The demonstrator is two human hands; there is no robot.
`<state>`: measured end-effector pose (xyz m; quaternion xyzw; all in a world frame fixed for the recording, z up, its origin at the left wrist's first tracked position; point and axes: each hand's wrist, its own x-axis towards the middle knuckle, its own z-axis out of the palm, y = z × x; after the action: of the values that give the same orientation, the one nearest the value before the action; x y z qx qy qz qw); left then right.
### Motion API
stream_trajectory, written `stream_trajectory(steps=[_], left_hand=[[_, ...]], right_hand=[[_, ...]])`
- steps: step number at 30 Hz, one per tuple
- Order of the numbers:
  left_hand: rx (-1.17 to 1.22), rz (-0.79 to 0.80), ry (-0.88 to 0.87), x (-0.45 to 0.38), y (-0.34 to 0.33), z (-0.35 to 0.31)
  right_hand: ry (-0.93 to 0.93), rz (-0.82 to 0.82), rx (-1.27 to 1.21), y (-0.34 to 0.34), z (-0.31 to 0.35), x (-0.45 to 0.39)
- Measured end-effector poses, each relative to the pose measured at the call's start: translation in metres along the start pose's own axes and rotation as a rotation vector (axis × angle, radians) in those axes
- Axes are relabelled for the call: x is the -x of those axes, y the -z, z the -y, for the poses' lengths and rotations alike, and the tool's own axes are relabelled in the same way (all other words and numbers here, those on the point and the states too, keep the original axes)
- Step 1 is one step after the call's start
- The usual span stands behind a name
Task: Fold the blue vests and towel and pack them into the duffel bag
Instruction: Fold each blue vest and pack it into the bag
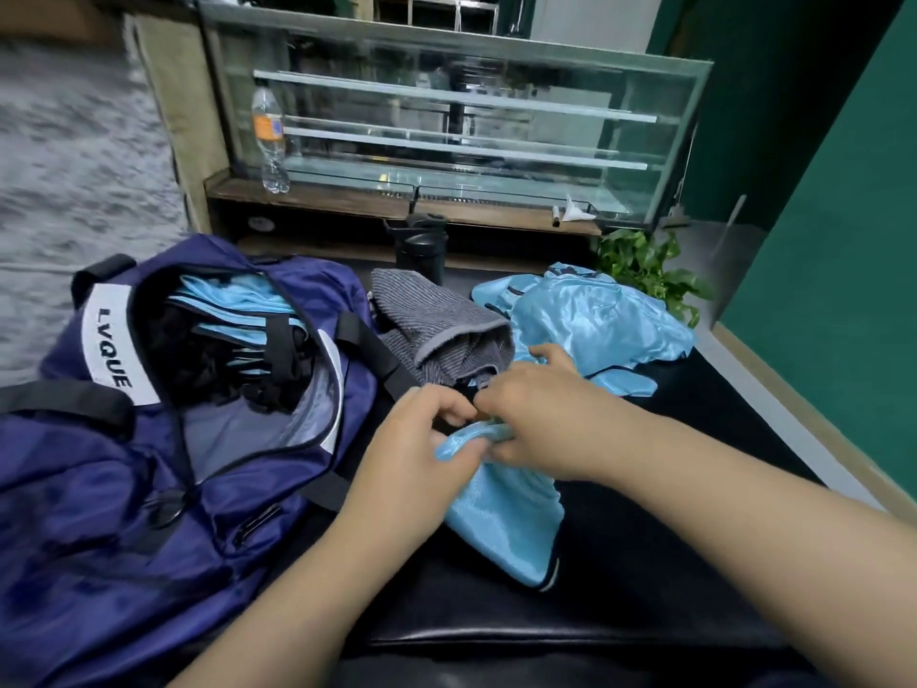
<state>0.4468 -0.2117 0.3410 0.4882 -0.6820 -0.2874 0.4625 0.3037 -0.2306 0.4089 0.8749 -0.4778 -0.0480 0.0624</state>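
Note:
A navy duffel bag [149, 489] lies open at the left, with folded light-blue vests [233, 297] inside it. In the middle of the black table, my left hand [422, 439] and my right hand [536, 414] both pinch the top edge of a light-blue vest [506, 518] that hangs down toward me. A grey striped towel [436, 325] lies crumpled just behind my hands. More blue vests [595, 320] sit in a loose pile at the right back.
A black tumbler [422, 250] stands behind the towel. A glass display case [446, 121] with a water bottle [270, 141] lines the back. A green plant [650, 265] sits at the right, by the green wall. The black table [645, 563] extends to the front right.

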Motion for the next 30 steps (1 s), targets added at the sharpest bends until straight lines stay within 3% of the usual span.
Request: stream_trajectory(steps=[6, 12, 14, 16, 20, 25, 30], left_hand=[[0.085, 0.019, 0.049, -0.001, 0.05, 0.019], [-0.139, 0.185, 0.061, 0.007, 0.088, 0.042], [-0.187, 0.268, 0.117, 0.005, 0.106, 0.05], [-0.211, 0.252, 0.2, -0.002, 0.129, 0.061], [-0.23, 0.071, 0.306, -0.021, 0.176, 0.081], [-0.271, -0.279, 0.502, -0.044, 0.202, 0.124], [-0.37, -0.281, 0.458, -0.061, 0.196, 0.146]], right_hand=[[-0.119, -0.141, -0.669, 0.01, 0.006, -0.012], [-0.235, -0.262, -1.135, 0.006, 0.021, -0.039], [-0.264, -0.252, -1.147, 0.001, 0.027, -0.049], [-0.31, -0.23, -1.168, -0.006, 0.037, -0.058], [-0.441, -0.214, -1.248, -0.023, 0.063, -0.078], [-0.452, -0.195, -1.207, -0.037, 0.114, -0.109], [-0.326, -0.164, -1.001, -0.038, 0.142, -0.13]])
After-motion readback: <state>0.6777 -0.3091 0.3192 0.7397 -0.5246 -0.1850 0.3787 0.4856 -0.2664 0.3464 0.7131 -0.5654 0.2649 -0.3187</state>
